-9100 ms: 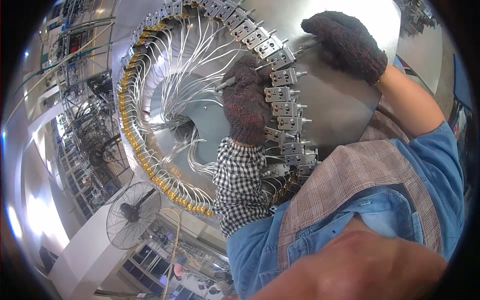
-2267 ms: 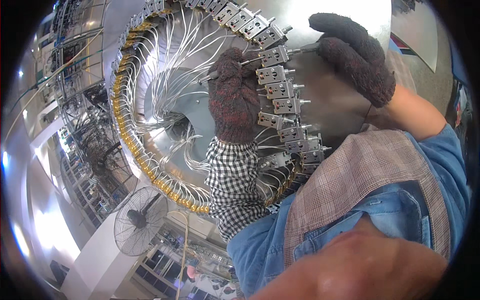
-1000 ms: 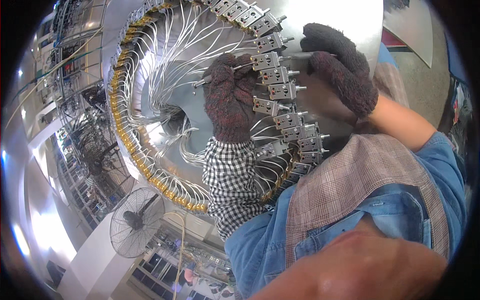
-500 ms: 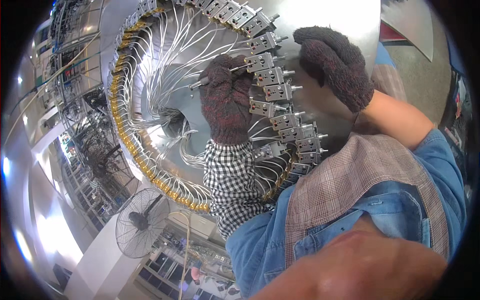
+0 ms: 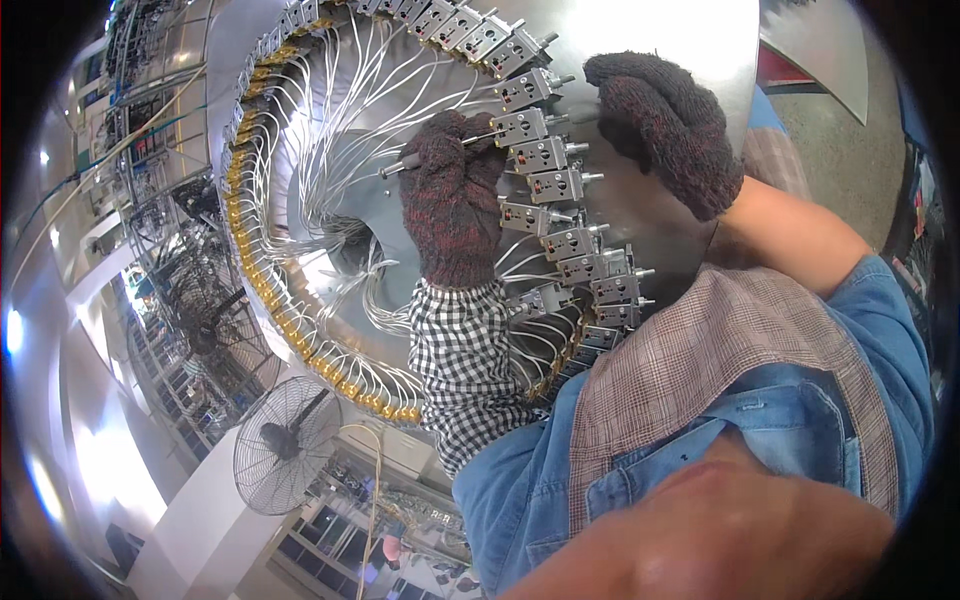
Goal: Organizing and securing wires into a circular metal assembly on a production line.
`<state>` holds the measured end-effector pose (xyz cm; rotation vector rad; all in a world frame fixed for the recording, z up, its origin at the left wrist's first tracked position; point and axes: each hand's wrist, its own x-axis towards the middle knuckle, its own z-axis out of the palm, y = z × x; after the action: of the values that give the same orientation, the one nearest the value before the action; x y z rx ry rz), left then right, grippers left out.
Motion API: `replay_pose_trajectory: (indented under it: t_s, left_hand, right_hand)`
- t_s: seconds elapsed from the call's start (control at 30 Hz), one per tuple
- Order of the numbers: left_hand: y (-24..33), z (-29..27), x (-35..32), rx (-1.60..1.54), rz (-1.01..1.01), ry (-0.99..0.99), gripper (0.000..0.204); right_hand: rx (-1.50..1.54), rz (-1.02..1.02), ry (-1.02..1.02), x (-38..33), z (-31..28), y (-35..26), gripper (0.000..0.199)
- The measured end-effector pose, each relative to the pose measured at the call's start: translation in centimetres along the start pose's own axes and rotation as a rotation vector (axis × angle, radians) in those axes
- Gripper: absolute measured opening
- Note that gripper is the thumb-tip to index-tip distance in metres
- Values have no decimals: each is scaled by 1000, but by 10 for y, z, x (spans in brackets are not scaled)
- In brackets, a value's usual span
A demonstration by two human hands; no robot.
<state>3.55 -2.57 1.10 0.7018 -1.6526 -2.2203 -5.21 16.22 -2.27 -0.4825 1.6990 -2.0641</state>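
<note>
My left hand (image 5: 452,200), in a dark knitted glove, is closed around a slim metal rod-shaped tool (image 5: 402,164). The tool's thin end reaches right toward a grey metal block (image 5: 522,126) with round holes; whether they touch, I cannot tell. That block belongs to a row along the edge of a large round metal machine (image 5: 385,215). My right hand (image 5: 665,135), gloved alike, is over the smooth metal surface right of the blocks. Its fingers are curled and pressed together, and what they hold, if anything, is hidden.
White wires (image 5: 345,120) fan from the machine's centre to a ring of brass-coloured fittings (image 5: 290,335). More grey blocks (image 5: 570,242) continue below my left hand's work. A caged fan (image 5: 285,440) stands at lower left. A pale panel (image 5: 825,60) juts in at upper right.
Both hands stay almost in place, the left still on the tool by the same block. The view has shifted slightly.
</note>
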Motion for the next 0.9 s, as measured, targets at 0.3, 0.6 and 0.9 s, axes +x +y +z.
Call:
replay_pose_trajectory:
  t_s: [0.3, 0.6, 0.9]
  left_hand:
    - [11, 6, 0, 978, 378, -173, 17]
    - [10, 5, -1, -127, -54, -50, 21]
    - [15, 8, -3, 159, 16, -63, 21]
  right_hand:
    - [96, 91, -19, 1, 2, -7, 28]
    - [121, 262, -85, 1, -5, -10, 32]
    - [172, 258, -136, 4, -6, -14, 33]
